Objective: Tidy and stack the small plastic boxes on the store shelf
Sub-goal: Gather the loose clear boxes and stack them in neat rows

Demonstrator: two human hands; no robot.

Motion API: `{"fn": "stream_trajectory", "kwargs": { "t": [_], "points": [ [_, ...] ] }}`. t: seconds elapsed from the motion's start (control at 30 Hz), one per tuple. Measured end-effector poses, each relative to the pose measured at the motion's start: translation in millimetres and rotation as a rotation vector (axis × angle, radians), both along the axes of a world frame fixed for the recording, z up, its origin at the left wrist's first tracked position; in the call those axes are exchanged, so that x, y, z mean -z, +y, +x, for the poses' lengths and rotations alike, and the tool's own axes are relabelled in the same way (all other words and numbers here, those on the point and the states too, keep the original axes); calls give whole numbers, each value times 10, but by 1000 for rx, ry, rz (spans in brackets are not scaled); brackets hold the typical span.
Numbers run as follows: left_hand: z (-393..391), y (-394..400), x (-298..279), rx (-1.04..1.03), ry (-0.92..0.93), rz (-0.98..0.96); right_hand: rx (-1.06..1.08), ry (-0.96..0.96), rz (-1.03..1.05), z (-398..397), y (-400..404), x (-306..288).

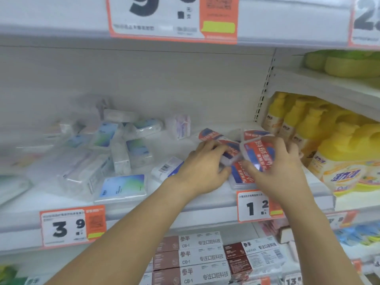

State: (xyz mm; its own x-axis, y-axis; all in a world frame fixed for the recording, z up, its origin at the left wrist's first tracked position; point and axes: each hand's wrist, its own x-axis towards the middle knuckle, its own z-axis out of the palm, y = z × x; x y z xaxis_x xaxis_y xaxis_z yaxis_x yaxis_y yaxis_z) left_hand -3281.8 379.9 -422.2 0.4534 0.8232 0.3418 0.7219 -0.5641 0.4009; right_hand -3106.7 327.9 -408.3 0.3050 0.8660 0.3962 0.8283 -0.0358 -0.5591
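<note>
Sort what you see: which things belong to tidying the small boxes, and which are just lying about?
Job: red-and-blue labelled clear plastic boxes; left hand; right hand.
Lying about: yellow plastic bottles; brown-and-white cardboard cartons; orange-edged paper price tags.

Bright, even; left side motion-blurred

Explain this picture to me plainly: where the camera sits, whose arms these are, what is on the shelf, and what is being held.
The camera is worn on a person's head, looking forward and down, so both bare arms are theirs. The left hand and right hand each grip a red-and-blue small plastic box among several such boxes on a white store shelf. Left of them lie jumbled clear boxes with pale blue labels. Yellow bottles stand to the right, and price tags hang on the shelf edge.
</note>
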Motion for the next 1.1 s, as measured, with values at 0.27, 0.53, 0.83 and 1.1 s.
{"fn": "stream_trajectory", "kwargs": {
  "t": [0.27, 0.53, 0.83, 1.1],
  "points": [
    [-287, -218, -254, -24, 57, 81, 40, -224, -350, -256, 110, -31],
    [-1717, -663, -639, -352, 262, 37, -328, 13, 137, -1337, 2, -413],
    [-3330, -1120, -854, -737, 508, -497, -859, -200, -313, -2644, -12, -282],
    [-3590, -1167, -629, -520, 300, -417, -746, -277, -255, -2868, 100, -279]
  ]
}}
